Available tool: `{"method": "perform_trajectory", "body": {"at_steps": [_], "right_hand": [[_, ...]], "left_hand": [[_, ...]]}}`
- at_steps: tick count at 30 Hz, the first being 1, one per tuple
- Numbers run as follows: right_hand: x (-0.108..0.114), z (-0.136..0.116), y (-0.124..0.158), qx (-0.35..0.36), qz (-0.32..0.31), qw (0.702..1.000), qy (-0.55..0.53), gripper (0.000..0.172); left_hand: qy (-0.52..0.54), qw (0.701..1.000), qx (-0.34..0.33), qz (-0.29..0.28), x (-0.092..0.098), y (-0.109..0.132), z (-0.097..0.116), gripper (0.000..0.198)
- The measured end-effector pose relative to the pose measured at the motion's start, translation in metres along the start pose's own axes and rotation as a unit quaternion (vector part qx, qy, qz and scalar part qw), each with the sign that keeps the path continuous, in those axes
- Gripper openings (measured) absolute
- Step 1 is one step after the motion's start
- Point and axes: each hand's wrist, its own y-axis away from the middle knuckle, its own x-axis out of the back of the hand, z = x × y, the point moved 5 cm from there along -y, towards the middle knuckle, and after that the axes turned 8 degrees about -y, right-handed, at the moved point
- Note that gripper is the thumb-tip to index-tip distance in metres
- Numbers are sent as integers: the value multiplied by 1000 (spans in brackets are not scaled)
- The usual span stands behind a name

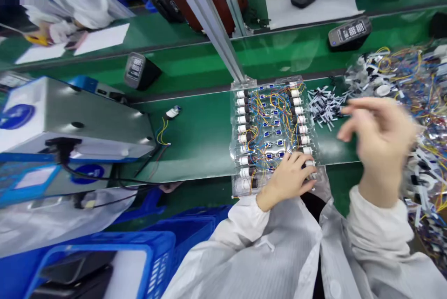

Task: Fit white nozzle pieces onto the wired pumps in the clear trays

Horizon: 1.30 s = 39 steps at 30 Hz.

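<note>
A clear plastic tray (234, 126) lies on the green bench, with white and black cylindrical parts (243, 119) down both sides. Yellow, red and blue wires run inward from them to small blue circuit boards (267, 134). My left hand (288, 175) rests palm down on the tray's near right corner, fingers spread over the last cylinders; whether it pinches one is hidden. My right hand (380, 131) is in the air right of the tray, smeared by motion. Its fingertips are close to a pile of small white and black strips (324, 105); nothing is clearly visible in them.
A heap of wired parts in clear plastic (391, 75) covers the bench's right. One loose wired part (172, 112) lies left of the tray, near a grey box-shaped machine (94, 122). A metal post (209, 19) rises behind the tray. Blue crates (150, 252) stand below left.
</note>
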Motion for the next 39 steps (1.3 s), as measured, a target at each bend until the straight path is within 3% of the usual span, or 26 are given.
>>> {"method": "perform_trajectory", "body": {"at_steps": [4, 7, 9, 11, 15, 19, 21, 24, 31, 39], "right_hand": [[-39, 67, -37, 25, -109, 970, 214, 23], [-59, 117, -42, 10, -141, 942, 304, 26], [-61, 130, -39, -3, -137, 937, 320, 22], [-55, 127, -36, 15, -111, 947, 302, 19], [-32, 90, -21, 107, -50, 968, 222, 14], [-11, 57, 14, 143, -46, 975, 162, 7], [-3, 53, 38, 105, -64, 988, 97, 7], [6, 61, 73, -4, -86, 996, -30, 11], [14, 66, 126, -167, -190, 936, -244, 39], [17, 82, 149, -317, -92, 857, -395, 45]], "left_hand": [[-6, 1000, -13, 24, 0, 2, 2, 26], [-3, 1000, 3, 20, 0, 4, 1, 22], [7, 1000, 12, 15, 1, 5, 0, 23], [16, 1000, 17, 14, 1, 5, -1, 29], [21, 1000, 13, 14, 0, 5, -2, 33], [38, 999, 4, 17, -1, 7, -4, 28], [50, 999, 5, 17, -1, 8, -5, 27], [63, 998, 12, 11, -1, 7, -5, 27], [65, 997, 31, -2, -2, 6, -5, 36], [92, 995, 38, 0, 0, 6, -5, 24]]}}
